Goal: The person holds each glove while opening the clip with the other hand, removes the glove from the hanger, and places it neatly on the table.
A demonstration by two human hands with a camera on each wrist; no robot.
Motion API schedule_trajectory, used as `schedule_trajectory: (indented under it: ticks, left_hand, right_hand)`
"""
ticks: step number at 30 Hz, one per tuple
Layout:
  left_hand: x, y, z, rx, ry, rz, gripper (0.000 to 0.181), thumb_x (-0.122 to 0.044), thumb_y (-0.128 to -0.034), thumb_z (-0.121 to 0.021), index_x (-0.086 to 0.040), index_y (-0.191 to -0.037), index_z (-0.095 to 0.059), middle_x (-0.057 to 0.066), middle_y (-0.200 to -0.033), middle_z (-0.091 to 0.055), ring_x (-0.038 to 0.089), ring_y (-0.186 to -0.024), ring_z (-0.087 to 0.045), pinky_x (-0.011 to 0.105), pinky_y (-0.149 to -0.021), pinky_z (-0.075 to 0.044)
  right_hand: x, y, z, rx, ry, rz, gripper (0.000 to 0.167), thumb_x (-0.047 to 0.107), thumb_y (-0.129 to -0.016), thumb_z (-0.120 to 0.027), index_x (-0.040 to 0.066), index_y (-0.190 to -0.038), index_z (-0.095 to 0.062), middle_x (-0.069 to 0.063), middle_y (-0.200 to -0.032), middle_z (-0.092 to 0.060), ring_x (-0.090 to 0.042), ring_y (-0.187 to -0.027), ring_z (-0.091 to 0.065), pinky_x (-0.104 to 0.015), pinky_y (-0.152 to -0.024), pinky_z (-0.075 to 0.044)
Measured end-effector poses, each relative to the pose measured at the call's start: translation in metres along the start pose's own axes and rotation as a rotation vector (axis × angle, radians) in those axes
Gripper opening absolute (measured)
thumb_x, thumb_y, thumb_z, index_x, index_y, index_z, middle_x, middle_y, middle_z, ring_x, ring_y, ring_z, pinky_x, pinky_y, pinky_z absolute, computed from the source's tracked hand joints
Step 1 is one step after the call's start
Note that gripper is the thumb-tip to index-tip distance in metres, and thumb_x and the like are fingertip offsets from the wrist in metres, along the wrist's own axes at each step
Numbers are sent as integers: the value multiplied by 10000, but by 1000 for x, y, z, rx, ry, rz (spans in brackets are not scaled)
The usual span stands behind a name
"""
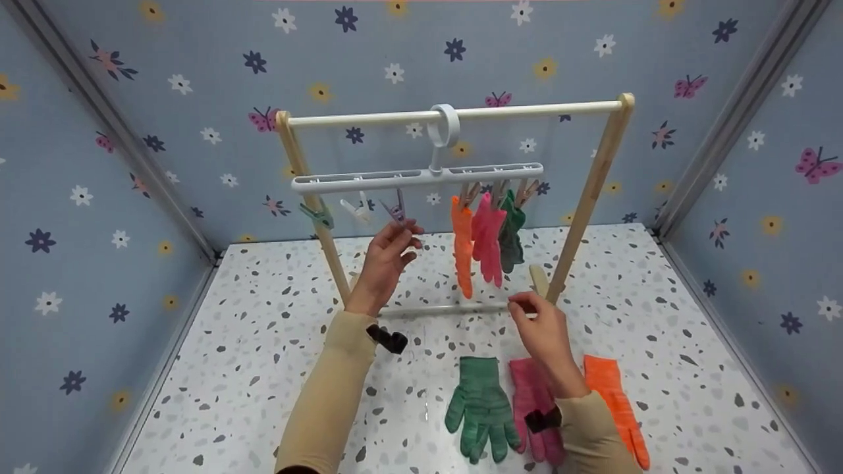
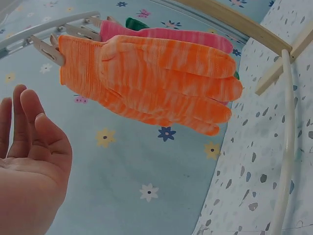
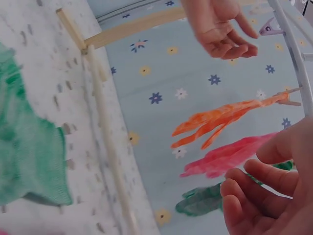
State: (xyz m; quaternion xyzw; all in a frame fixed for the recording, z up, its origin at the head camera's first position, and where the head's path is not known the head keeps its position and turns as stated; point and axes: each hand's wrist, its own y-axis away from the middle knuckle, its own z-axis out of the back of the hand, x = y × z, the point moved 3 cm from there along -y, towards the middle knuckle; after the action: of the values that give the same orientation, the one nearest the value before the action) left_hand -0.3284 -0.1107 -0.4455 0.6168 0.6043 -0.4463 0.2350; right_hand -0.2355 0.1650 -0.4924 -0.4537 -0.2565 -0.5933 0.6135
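Observation:
My left hand [image 1: 388,260] is raised beside a purple clothespin [image 1: 396,210] under the white hanger [image 1: 369,182]. Its fingertips are close to the clothespin's lower end; whether they touch is unclear. In the left wrist view its fingers are relaxed and hold nothing. My right hand [image 1: 543,329] hovers above the table gloves, fingers loosely bent, with nothing in it. From beige clothespins on the hanger's right half hang an orange glove [image 1: 463,247], a pink glove [image 1: 489,237] and a dark green glove [image 1: 511,240]. A green clothespin [image 1: 317,214] and a white clothespin [image 1: 357,209] hang at the left.
A wooden rack [image 1: 586,197] carries the hanger by its ring. On the speckled table [image 1: 224,368] lie a green glove [image 1: 482,408], a pink glove [image 1: 523,382] partly under the right arm, and an orange glove [image 1: 609,395]. Flower-patterned walls [image 1: 197,131] enclose the space.

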Motion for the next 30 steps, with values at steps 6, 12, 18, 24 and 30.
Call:
schedule_trajectory:
  ticks: [6,12,18,24,30]
  left_hand:
    - [5,-4,1,-63,-75,18,193,-111,-1013,-585,-63,-1195,-630,82,-1105,-656,224,-959,-588,316,-769,-456]
    - [13,-15,-2,-100,-140,49,262,-111,-1015,-584,-28,-1262,-604,74,-1147,-662,222,-1018,-598,305,-777,-462]
    - [18,-21,-6,-92,-132,58,294,-117,-1015,-587,-13,-1289,-586,76,-1183,-656,215,-1045,-595,297,-790,-470]
    - [23,-26,-8,-84,-141,59,317,-135,-1013,-595,-20,-1308,-573,165,-1311,-595,265,-1155,-562,310,-824,-466]
    - [28,-31,-13,-90,-157,59,307,-116,-1012,-591,-40,-1309,-579,170,-1376,-563,279,-1267,-517,320,-870,-442]
  right_hand:
    - [26,-20,-1,-14,-120,67,163,122,-972,-643,27,-1088,-709,-49,-1004,-687,-196,-953,-629,-373,-820,-514]
    - [47,-36,-4,1,-254,84,229,152,-998,-620,13,-1172,-673,-120,-1092,-678,-189,-996,-601,-386,-863,-494]
    - [59,-48,-12,-3,-397,40,268,146,-1016,-589,32,-1253,-640,-153,-1204,-644,-236,-1088,-587,-334,-930,-486]
    - [68,-61,-18,-18,-575,20,295,108,-1028,-555,34,-1309,-602,-113,-1257,-631,-290,-1188,-571,-307,-989,-471]
    - [78,-74,-22,-19,-644,39,332,111,-1030,-549,51,-1355,-581,-138,-1331,-595,-317,-1249,-540,-339,-1031,-442]
